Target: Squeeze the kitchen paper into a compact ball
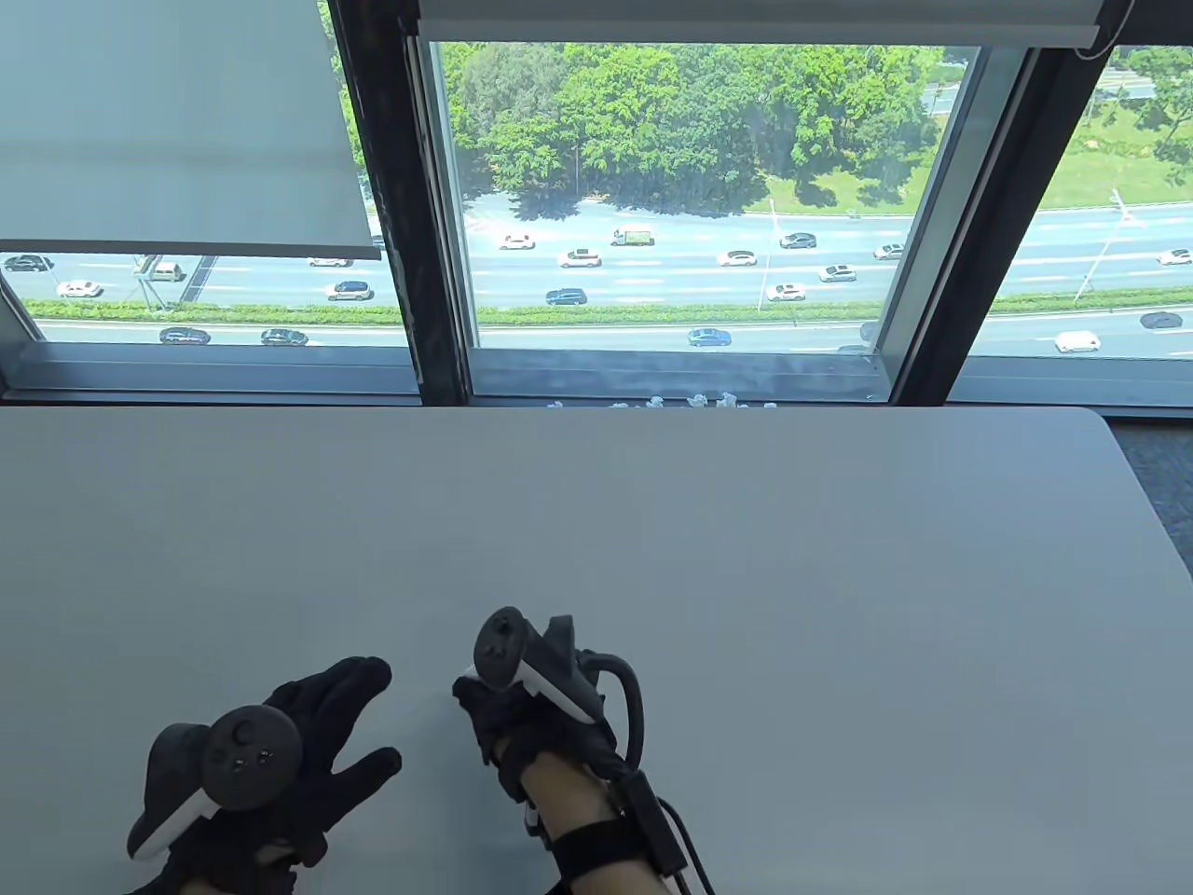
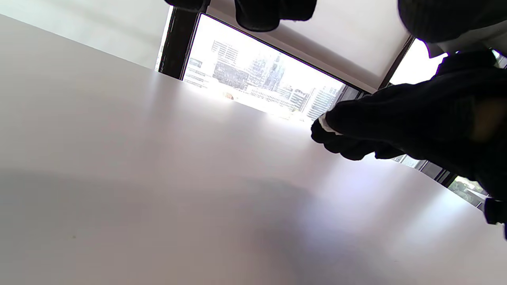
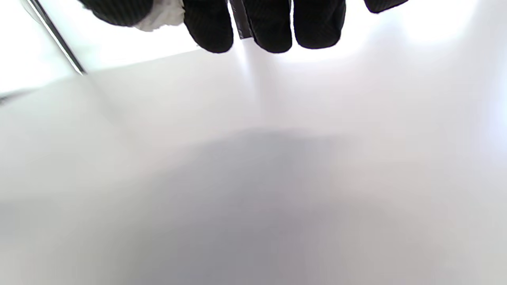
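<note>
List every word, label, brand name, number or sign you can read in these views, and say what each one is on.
None can be read.
The trackers on the left hand and right hand show buttons only, no legible marking.
The vehicles and road signs outside the window are too small to read.
The kitchen paper looks plain white.

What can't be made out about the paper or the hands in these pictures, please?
- Paper: only a white scrap shows; the right hand hides its shape.
- Left hand: table view's bottom edge cuts its wrist.
- White bits beyond the table: too small.
</note>
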Demonstrator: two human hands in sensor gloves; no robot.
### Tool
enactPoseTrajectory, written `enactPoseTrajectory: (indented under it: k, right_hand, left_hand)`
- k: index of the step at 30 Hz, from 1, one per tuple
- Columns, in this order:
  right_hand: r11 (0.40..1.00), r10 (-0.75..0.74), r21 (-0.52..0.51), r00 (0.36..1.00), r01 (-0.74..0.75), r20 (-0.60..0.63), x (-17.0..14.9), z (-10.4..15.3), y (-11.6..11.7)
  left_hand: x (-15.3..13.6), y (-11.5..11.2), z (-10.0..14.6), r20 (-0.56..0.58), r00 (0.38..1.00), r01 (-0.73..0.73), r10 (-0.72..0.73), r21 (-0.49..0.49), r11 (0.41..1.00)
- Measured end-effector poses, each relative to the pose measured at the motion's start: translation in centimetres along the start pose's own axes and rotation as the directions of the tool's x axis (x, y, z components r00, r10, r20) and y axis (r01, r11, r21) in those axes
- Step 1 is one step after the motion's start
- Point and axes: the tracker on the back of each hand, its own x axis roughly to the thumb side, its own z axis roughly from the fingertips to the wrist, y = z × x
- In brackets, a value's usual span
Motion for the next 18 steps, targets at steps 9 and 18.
enactPoseTrajectory:
  k: [9, 18]
  right_hand:
    - [0.939, 0.344, 0.046, 0.922, -0.341, -0.180, 0.1, -3.9, 5.4]
    - [0.989, 0.146, 0.043, 0.985, -0.142, -0.095, -2.4, -0.6, 2.0]
  left_hand:
    - [-1.2, -0.4, -0.9, -0.061, 0.997, -0.044, 0.040, -0.056, 0.997]
    - [-2.3, -1.0, -1.5, -0.137, 0.990, -0.044, 0.031, -0.091, 0.995]
